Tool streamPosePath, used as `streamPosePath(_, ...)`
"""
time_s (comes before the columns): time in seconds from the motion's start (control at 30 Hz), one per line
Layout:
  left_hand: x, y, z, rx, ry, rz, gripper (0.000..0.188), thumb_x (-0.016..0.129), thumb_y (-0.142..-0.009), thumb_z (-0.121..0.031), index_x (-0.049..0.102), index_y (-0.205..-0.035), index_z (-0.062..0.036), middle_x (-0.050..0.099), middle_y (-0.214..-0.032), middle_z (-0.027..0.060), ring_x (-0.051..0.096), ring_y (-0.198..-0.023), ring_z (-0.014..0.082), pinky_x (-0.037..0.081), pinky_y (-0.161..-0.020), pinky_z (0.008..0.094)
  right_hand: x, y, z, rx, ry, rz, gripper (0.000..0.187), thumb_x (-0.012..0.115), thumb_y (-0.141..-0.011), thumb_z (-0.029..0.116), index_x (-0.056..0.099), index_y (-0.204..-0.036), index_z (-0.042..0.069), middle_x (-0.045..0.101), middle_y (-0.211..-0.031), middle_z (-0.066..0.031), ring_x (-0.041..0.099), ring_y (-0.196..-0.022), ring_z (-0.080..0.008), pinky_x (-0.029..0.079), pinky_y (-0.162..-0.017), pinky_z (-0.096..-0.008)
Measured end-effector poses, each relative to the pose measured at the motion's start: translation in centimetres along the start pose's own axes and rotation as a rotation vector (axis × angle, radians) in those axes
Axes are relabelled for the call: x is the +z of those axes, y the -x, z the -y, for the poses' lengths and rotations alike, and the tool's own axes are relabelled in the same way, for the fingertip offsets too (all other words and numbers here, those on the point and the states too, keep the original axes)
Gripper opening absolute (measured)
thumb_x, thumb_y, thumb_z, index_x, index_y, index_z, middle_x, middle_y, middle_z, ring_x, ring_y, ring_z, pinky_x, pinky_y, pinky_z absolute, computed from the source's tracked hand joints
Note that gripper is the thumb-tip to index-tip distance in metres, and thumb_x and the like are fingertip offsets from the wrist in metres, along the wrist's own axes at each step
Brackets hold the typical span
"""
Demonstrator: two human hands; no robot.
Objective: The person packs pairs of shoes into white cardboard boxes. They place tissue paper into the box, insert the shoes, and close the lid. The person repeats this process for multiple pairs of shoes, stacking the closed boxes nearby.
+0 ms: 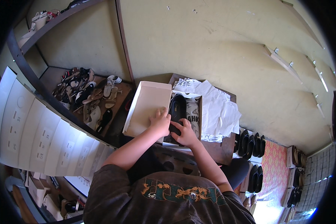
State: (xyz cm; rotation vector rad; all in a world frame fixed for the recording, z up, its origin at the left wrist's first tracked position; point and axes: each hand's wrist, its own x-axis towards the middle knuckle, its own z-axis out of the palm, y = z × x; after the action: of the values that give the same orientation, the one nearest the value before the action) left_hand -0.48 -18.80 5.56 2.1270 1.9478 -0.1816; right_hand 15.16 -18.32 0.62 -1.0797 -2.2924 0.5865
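Observation:
An open shoebox (201,123) stands on a small dark table in front of me. Its beige lid (149,100) lies tilted back along the box's left side. Inside the box is a black shoe (178,106), beside crumpled printed tissue paper (193,112). My left hand (160,123) rests at the edge between lid and shoe, its fingers apart. My right hand (185,134) grips the near end of the black shoe, thumb and fingers around it. That end is partly hidden under my fingers.
White wrapping sheets (216,108) cover the table's (222,151) right part. A pile of sandals and shoes (87,93) fills a shelf at left. White boxes (44,138) are stacked nearer on the left. Rows of black shoes (250,143) stand on boxes at right, by a patterned mat (276,160).

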Motion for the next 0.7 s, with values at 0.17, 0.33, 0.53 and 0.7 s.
streamPosePath(0.17, 1.7, -0.3, 0.2, -0.011, -0.017, -0.062, 0.072, 0.074, -0.064, -0.019, 0.036, -0.124, -0.0053, 0.013, -0.147, 0.0138, 0.02, -0.132, 0.0405, 0.032, -0.092, 0.0665, -0.6, -0.9, 1.0, 0.03, 0.076, 0.062, 0.054, 0.067, -0.065, 0.03, 0.057, -0.116, 0.014, 0.042, -0.112, -0.0189, 0.042, -0.107, -0.0359, 0.041, -0.09, -0.0444)
streamPosePath(0.33, 3.1, -0.5, 0.7, 0.005, 0.004, -0.102, 0.074, 0.073, -0.065, -0.017, 0.033, -0.127, -0.0042, 0.011, -0.147, 0.0145, 0.018, -0.133, 0.0417, 0.031, -0.092, 0.0676, -0.4, -1.2, 2.4, 0.091, 0.143, 0.068, 0.054, 0.067, -0.063, 0.029, 0.059, -0.113, 0.013, 0.043, -0.113, -0.0171, 0.042, -0.107, -0.0339, 0.041, -0.085, -0.0467)
streamPosePath(0.53, 2.3, 0.3, 0.3, 0.015, 0.041, -0.084, 0.063, 0.064, -0.075, -0.015, 0.034, -0.129, -0.001, 0.01, -0.148, 0.0151, 0.017, -0.134, 0.0409, 0.028, -0.093, 0.068, 0.5, -1.2, 1.3, 0.098, 0.158, 0.018, 0.052, 0.066, -0.06, 0.032, 0.061, -0.109, 0.017, 0.046, -0.112, -0.0086, 0.043, -0.109, -0.0284, 0.042, -0.081, -0.049)
streamPosePath(0.7, 3.1, -0.3, 0.0, -0.008, 0.015, -0.109, 0.063, 0.06, -0.077, -0.014, 0.033, -0.131, 0.0015, 0.009, -0.148, 0.0154, 0.016, -0.134, 0.0403, 0.028, -0.094, 0.0674, 0.8, -0.7, 0.6, 0.057, 0.151, -0.004, 0.05, 0.064, -0.062, 0.03, 0.061, -0.11, 0.017, 0.048, -0.113, -0.0076, 0.043, -0.11, -0.0275, 0.041, -0.084, -0.0493)
